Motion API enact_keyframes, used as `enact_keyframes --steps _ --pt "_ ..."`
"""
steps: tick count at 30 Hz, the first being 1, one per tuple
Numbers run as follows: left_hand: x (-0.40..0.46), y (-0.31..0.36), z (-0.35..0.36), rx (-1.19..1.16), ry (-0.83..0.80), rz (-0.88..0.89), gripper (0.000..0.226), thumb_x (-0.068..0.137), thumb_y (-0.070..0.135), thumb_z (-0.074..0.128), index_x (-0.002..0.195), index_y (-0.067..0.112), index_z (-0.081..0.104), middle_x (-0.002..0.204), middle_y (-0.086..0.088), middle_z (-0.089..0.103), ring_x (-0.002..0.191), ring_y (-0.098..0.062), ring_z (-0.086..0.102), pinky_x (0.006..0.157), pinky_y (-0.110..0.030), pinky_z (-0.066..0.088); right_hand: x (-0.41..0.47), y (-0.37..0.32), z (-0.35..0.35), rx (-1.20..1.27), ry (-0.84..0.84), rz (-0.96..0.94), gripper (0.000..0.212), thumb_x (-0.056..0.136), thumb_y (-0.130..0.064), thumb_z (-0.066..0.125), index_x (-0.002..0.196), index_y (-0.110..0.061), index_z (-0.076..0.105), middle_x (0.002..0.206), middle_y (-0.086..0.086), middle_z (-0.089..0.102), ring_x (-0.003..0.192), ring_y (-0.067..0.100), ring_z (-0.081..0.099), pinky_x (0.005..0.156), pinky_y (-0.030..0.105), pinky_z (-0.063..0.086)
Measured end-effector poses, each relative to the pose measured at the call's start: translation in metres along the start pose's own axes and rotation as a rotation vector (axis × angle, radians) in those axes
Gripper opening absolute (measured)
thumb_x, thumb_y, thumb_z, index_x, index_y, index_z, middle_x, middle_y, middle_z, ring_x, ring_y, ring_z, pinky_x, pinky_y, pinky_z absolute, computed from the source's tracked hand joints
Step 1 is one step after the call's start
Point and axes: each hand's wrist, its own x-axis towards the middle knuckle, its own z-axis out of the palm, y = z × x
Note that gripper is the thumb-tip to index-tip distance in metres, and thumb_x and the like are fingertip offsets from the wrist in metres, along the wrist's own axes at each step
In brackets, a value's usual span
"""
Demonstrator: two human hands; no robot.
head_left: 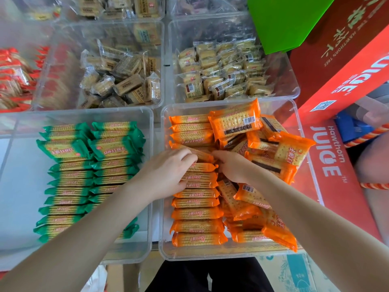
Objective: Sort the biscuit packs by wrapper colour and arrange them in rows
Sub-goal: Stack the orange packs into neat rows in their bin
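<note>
Both hands met over the orange biscuit pack [201, 155] in the near-right clear bin [306, 157]: left hand [170, 169] and right hand [230, 166] each pinched an end, its long axis running left-right along the row.

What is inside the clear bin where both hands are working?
The clear bin holds only orange biscuit packs: a neat row on its left side, a loose pile on its right. The left hand and right hand cover some packs; the bin's floor is hidden.
</note>
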Motion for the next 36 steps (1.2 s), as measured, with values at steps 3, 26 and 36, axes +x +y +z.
enact_keyframes --steps 3,26,36 --pt "0.001 -0.003 0.001 0.086 0.022 0.013 0.048 0.067 0.024 0.075 0.11 0.012 0.057 0.136 -0.014 0.046 0.121 -0.031 0.049 0.092 -0.042 0.046 0.003 0.002 -0.004 -0.036 0.024 -0.005 0.046 0.096 -0.001 0.026 0.136 -0.022 0.039 0.103 0.003 0.055 0.089 0.022 0.055 0.06 0.021 0.039" --pt "0.014 -0.016 -0.034 0.029 0.051 -0.013 0.066 0.07 0.045 0.061 0.13 0.024 0.041 0.114 0.007 0.058 0.1 -0.016 0.054 0.082 -0.028 0.043 -0.002 0.011 0.012 -0.418 0.073 -0.169 0.038 0.092 0.001 0.037 0.122 -0.014 0.053 0.126 0.008 0.035 0.107 0.03 0.05 0.08 0.033 0.05" --pt "0.044 -0.028 -0.034 0.015 0.087 -0.153 0.068 0.081 0.042 0.054 0.14 0.022 0.028 0.132 0.005 0.047 0.102 -0.015 0.052 0.073 -0.024 0.042 0.001 -0.001 0.021 -0.284 0.109 -0.17 0.045 0.1 -0.034 0.031 0.141 -0.016 0.03 0.143 0.006 0.033 0.131 0.026 0.029 0.109 0.041 0.025"
